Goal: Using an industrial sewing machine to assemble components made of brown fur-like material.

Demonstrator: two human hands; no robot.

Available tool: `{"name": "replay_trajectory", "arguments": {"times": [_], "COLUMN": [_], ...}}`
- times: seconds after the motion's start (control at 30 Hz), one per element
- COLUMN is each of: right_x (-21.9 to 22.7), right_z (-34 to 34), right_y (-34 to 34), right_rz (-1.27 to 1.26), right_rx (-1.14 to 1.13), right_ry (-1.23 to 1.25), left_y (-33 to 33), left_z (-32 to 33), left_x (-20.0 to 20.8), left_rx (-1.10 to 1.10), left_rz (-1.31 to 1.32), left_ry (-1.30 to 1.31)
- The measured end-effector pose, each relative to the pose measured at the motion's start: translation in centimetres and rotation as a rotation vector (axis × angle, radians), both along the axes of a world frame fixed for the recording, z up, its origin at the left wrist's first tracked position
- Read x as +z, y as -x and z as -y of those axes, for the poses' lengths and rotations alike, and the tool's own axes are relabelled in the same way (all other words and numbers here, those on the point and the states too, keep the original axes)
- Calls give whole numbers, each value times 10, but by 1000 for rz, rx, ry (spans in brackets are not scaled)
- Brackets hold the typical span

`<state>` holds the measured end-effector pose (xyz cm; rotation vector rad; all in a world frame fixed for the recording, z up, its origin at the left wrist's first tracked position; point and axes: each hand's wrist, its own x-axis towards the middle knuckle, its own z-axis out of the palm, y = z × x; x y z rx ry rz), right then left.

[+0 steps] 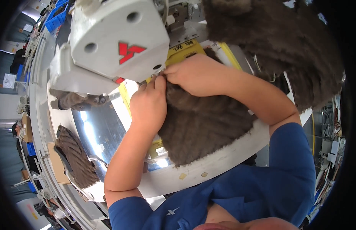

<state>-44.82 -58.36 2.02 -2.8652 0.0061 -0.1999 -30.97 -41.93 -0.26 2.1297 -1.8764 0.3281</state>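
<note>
A brown fur piece (208, 124) lies on the white machine table (220, 147), its wide end toward me. Over its far end leans the white head of a sewing machine (109, 42) with a red emblem. My left hand (149, 103) is closed at the fur's far left edge, its fingertips pinched together beneath the machine head. From the right my right hand (199, 74) reaches in, fingers curled and pinching the far edge close to the left fingertips. The machine head and my fingers hide the needle and the exact gripping spot. A yellow plate (181, 53) shows behind my right hand.
A large brown fur bundle (281, 42) is heaped at the far right. Smaller fur pieces lie at the left, one a ribbed piece (76, 157) near a shiny metal panel (97, 130). A blue crate (57, 17) stands far left. Another person (19, 129) is at the left edge.
</note>
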Motion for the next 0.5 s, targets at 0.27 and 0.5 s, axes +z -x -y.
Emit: {"name": "replay_trajectory", "arguments": {"times": [0.27,0.5], "right_x": [5,2], "right_z": [-4,-7], "right_y": [-5,-5], "right_rz": [15,35], "right_rx": [20,-18], "right_ry": [35,14], "left_y": [1,1], "left_z": [0,-1], "left_x": [8,7], "left_rx": [52,15], "left_rz": [-23,-41], "left_ry": [-93,-49]}}
